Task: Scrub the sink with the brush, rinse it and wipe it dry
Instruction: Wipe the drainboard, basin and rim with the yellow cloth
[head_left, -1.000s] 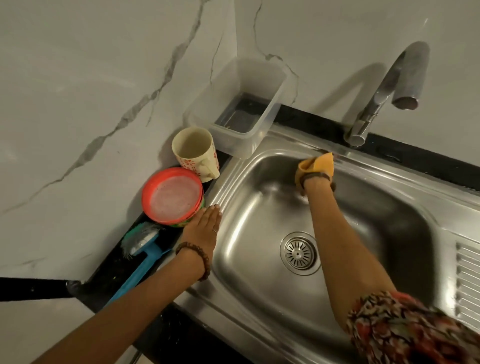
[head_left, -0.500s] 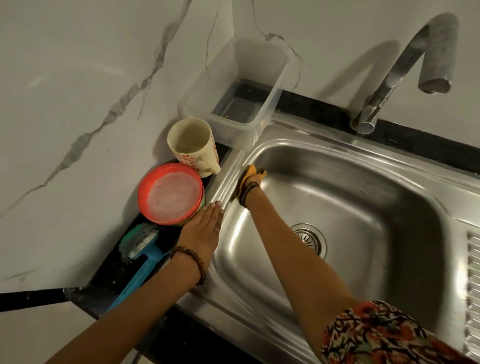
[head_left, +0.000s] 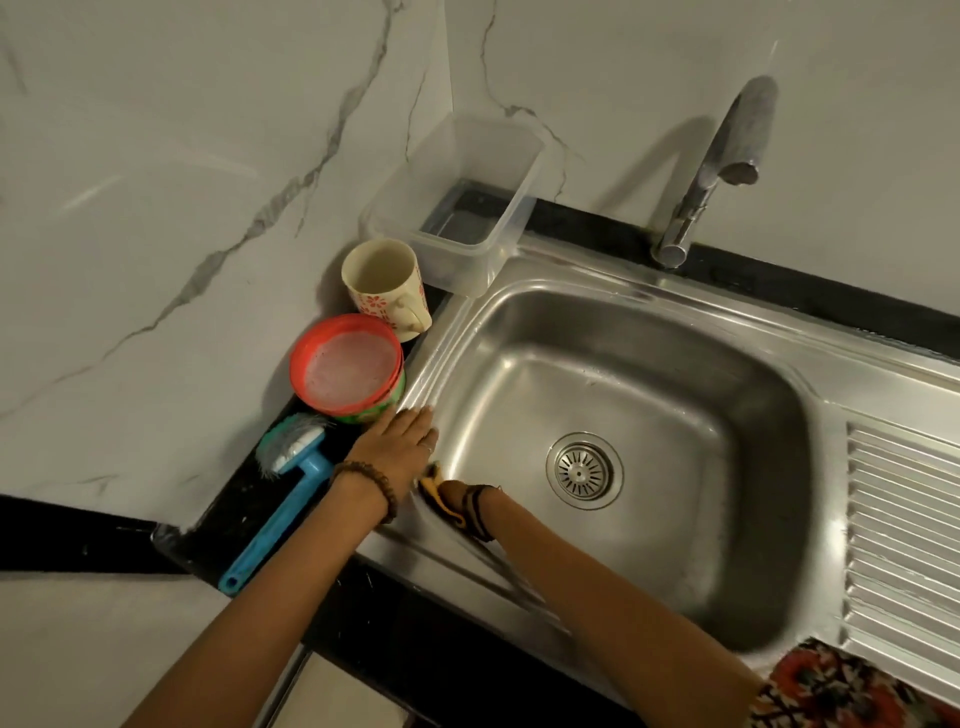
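Observation:
The steel sink has a round drain in its basin. My right hand holds a yellow cloth against the basin's left wall near the front corner; the hand is mostly hidden behind the cloth and wrist. My left hand rests flat, fingers straight, on the sink's left rim just above it. The blue-handled brush lies on the black counter left of the sink, bristle head toward the wall.
A red-rimmed bowl, a floral mug and a clear plastic tub stand along the sink's left edge. The tap arches over the back rim. The ribbed drainboard is at right.
My right hand has swept the cloth from the basin's back wall, along the left wall, down to the front left corner. My left hand stays on the rim.

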